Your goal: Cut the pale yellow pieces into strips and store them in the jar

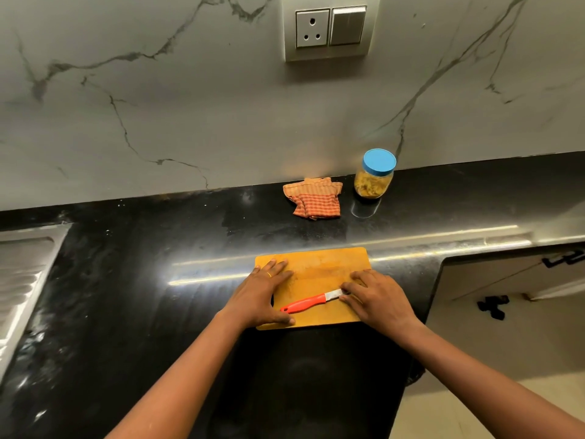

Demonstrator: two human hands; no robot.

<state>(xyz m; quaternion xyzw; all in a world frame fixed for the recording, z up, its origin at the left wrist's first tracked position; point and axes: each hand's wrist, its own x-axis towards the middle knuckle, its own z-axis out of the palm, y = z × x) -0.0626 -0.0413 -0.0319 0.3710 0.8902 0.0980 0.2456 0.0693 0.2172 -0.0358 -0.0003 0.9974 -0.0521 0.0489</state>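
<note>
A yellow cutting board point(319, 264) lies near the front edge of the black counter. A knife with a red handle point(305, 304) rests on it, blade pointing right. My left hand point(261, 293) lies flat on the board's left edge, thumb at its near edge, fingers apart. My right hand point(376, 296) lies flat on the board's right side, covering the blade tip. No loose pale yellow pieces show on the board. A clear jar point(373, 182) with a blue lid on stands at the back by the wall, holding pale yellow strips.
A folded orange checked cloth point(315, 199) lies left of the jar. A steel sink drainboard point(22, 274) is at the far left. The counter point(158, 280) steps back on the right above white cabinet doors point(506, 289). A wall socket point(329, 26) sits above.
</note>
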